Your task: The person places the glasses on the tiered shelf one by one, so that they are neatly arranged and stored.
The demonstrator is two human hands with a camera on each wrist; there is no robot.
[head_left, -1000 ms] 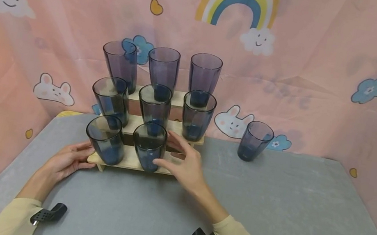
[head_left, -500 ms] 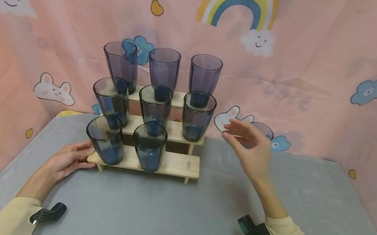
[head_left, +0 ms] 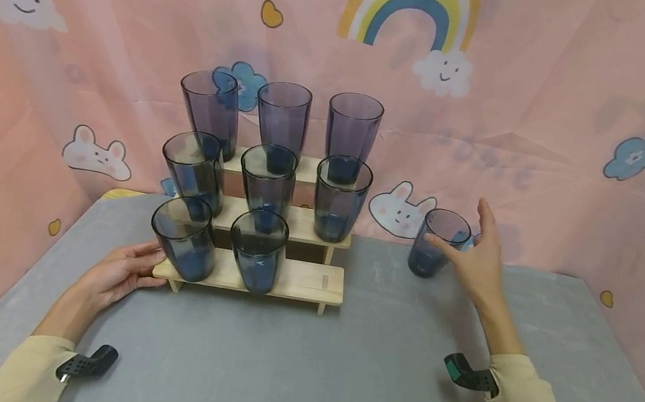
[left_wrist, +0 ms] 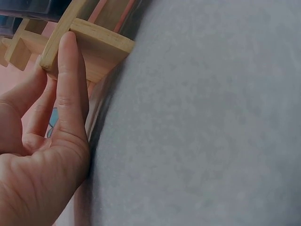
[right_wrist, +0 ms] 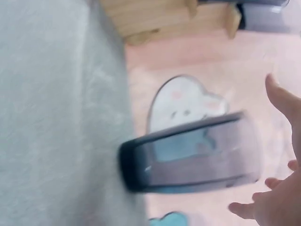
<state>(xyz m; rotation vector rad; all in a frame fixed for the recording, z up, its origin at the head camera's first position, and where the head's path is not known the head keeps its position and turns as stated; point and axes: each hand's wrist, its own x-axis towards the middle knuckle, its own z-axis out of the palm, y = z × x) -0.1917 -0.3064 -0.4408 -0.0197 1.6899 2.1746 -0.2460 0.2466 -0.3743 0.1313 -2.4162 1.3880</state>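
A three-step wooden stand [head_left: 309, 283] bears several bluish-purple drinking glasses: three on the top step, three on the middle step [head_left: 297, 224], two at the left and middle of the bottom step. My left hand [head_left: 121, 273] pinches the left end of the bottom step; in the left wrist view its fingers [left_wrist: 69, 89] lie against the wood. One more glass [head_left: 426, 262] stands upright on the table, right of the stand. Close beside it is my right hand [head_left: 481, 264], thumb and fingers spread wide, nothing in its grasp. The right wrist view shows that glass [right_wrist: 197, 157] in front of the spread hand.
A grey cloth [head_left: 280, 379] covers the table. Behind and to the sides hangs a pink curtain [head_left: 534, 44] with rainbows and rabbits, close behind the stand and the lone glass. Each wrist wears a black band [head_left: 86, 364].
My right hand has moved from the middle glass on the bottom step across to the lone glass at the right, its fingers spreading. The left hand has stayed at the stand.
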